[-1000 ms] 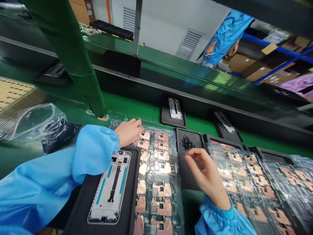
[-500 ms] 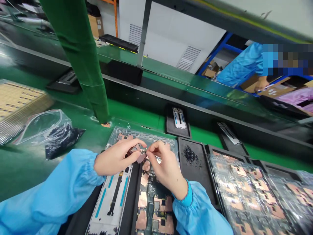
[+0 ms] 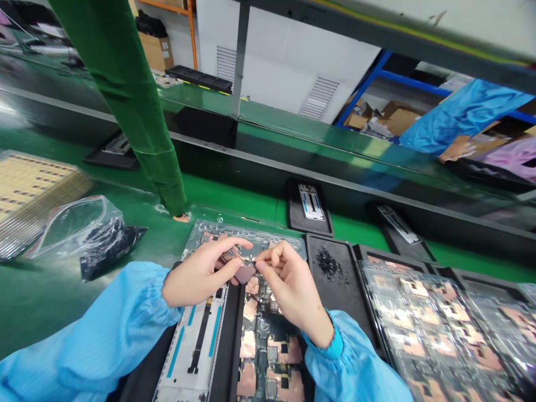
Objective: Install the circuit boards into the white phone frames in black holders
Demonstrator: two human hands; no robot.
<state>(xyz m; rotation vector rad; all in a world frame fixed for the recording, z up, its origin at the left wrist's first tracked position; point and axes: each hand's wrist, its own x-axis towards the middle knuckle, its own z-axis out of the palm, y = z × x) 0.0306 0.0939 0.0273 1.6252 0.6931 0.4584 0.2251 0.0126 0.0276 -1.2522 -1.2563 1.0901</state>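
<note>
My left hand (image 3: 195,276) grips a small phone circuit board (image 3: 245,273) between thumb and fingers, above a clear plastic tray (image 3: 263,326) of similar copper-coloured boards. At the board's right edge, my right hand (image 3: 295,287) has thumb and index finger pinched together. Whatever lies between those fingertips is too small to make out. Beneath my left forearm lies a silver phone frame (image 3: 178,363) with blue strips and a black flex cable, resting in a black tray. Right of my right hand, a black tray (image 3: 347,304) carries a pile of tiny black parts (image 3: 329,263).
More trays of boards (image 3: 431,329) stand at the right. Phone frames (image 3: 312,202) sit in black trays along the far line. A plastic bag of black parts (image 3: 106,248), stacked yellowish trays (image 3: 36,187) and a green-wrapped post (image 3: 157,134) are leftward. A co-worker's blue sleeve (image 3: 456,120) shows beyond.
My right fingertips have moved slightly right, and more of the board's flat face shows. The co-worker's arm has shifted right and lower. The view has tilted slightly.
</note>
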